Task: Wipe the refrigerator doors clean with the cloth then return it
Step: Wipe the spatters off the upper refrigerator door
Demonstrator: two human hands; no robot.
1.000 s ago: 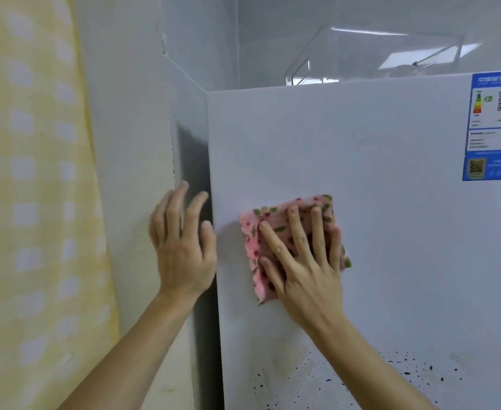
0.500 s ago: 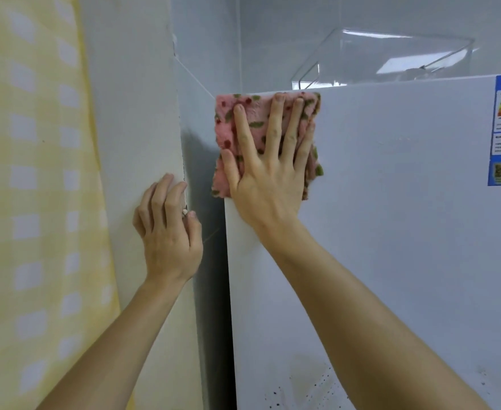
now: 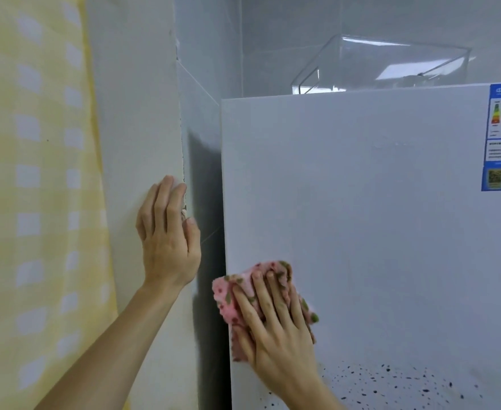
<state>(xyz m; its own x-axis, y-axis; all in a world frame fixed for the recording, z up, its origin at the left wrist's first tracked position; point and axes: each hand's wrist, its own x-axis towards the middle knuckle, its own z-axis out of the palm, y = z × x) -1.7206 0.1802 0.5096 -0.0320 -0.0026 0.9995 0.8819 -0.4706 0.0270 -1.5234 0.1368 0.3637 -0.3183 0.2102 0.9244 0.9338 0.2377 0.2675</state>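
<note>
Wiping door at left edge: my right hand presses cloth, fingers straight; left hand, fingers relaxed, rests on wall; specks below unwiped.

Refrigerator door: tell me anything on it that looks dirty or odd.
Dark specks spatter the refrigerator door low down, just below and right of the cloth under the right hand. The rest looks clean.

Your soft pink cloth has red and green spots; the white refrigerator door has black specks; the fabric curtain is yellow-and-white checked.
</note>
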